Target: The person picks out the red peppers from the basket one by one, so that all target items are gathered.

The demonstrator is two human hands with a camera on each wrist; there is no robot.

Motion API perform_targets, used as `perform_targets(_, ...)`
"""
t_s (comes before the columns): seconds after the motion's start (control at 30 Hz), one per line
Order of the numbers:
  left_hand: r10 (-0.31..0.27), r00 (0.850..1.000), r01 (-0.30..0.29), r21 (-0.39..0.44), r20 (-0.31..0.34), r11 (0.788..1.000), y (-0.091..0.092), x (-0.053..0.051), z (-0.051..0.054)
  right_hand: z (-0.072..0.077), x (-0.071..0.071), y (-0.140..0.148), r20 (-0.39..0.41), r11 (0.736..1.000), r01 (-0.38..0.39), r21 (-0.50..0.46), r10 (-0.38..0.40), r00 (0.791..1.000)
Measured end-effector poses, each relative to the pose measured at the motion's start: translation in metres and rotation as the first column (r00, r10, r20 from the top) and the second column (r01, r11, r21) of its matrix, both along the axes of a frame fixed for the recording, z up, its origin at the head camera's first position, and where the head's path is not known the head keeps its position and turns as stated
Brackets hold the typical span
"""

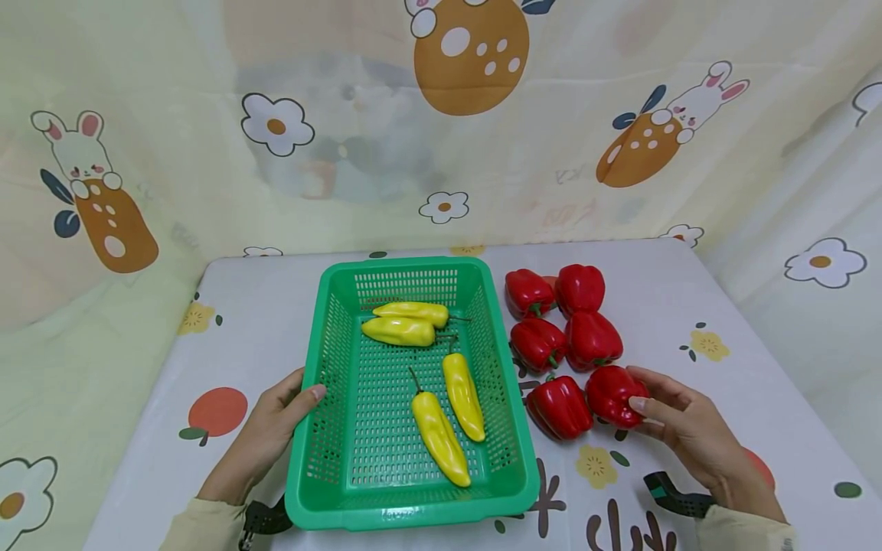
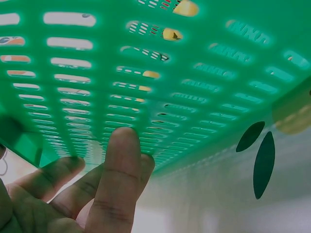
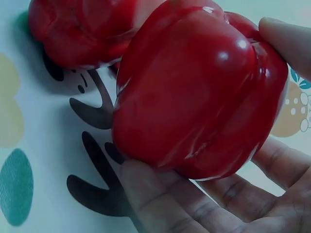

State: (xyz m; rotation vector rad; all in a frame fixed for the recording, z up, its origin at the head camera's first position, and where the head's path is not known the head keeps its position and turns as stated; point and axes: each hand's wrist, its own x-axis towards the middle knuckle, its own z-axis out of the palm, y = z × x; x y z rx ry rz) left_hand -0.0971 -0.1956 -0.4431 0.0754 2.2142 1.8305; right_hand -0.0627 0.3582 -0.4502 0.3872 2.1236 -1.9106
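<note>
My left hand (image 1: 276, 417) holds the left side of a green plastic basket (image 1: 308, 451), its thumb over the rim. In the left wrist view the fingers (image 2: 119, 179) of that hand are against the basket's slotted outer surface (image 2: 160, 97). Several yellow peppers (image 1: 441, 440) with thin dark stems lie inside the basket. To its right, my right hand (image 1: 689, 428) grips a red bell pepper (image 1: 613, 394). Up close in the right wrist view, the thumb is on one side of that bell pepper (image 3: 194, 97) and the fingers are beneath and around it.
More red bell peppers (image 1: 560, 407) sit clustered along the basket's right side, close to one another. A printed cloth (image 1: 661, 306) covers the table. Patterned curtains (image 1: 358, 176) hang behind and at both sides. Dark wrist straps (image 1: 678, 497) show by the sleeves.
</note>
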Motion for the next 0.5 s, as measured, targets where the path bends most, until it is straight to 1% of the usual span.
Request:
perform_targets(0.27, -0.001, 1.0, 0.001, 0.001, -0.002, 1.0, -0.0002, 0.0006, 0.0002, -0.0052, -0.001, -0.0001, 0.023, 0.999, 0.012, 0.03, -0.012, 1.0)
perform_targets(0.5, 0.001, 1.0, -0.001, -0.005, -0.004, 1.0, 0.0003, 0.0007, -0.0001, -0.0046, -0.0021, -0.0022, 0.04, 0.999, 0.017, 0.045, -0.019, 0.999)
